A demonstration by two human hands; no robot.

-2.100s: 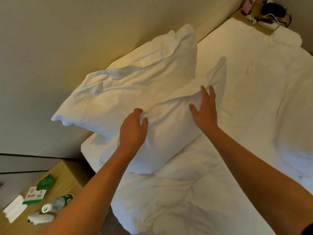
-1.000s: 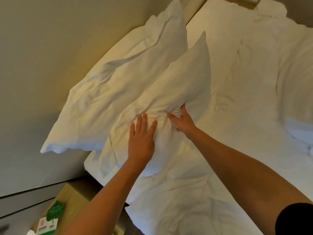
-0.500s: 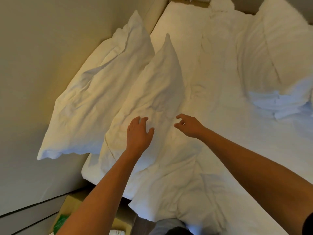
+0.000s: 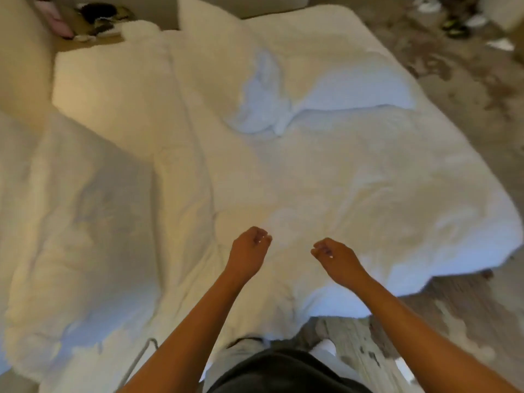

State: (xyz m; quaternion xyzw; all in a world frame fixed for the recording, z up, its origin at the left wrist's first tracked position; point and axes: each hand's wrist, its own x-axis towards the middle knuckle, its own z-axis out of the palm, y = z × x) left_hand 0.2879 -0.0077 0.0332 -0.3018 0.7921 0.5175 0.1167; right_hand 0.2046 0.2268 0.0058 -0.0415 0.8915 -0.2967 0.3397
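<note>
A white duvet (image 4: 326, 177) covers the bed, rumpled, with a bunched fold (image 4: 263, 106) near its middle. My left hand (image 4: 248, 251) and my right hand (image 4: 336, 259) hover side by side just above the duvet's near edge. Their fingers are loosely curled and hold nothing. A white pillow (image 4: 73, 236) lies at the left, blurred, apart from both hands. Another white pillow corner (image 4: 204, 18) shows at the far end of the bed.
A nightstand (image 4: 93, 32) with dark and pink items stands at the top left. Patterned floor (image 4: 476, 89) runs along the right of the bed, with shoes (image 4: 453, 26) at the top right. My legs and dark shirt are at the bottom.
Both hands have come off the front pillow and drawn back over the duvet with fingers curled. The view has swung right, from the pillows at the wall to the whole bed.
</note>
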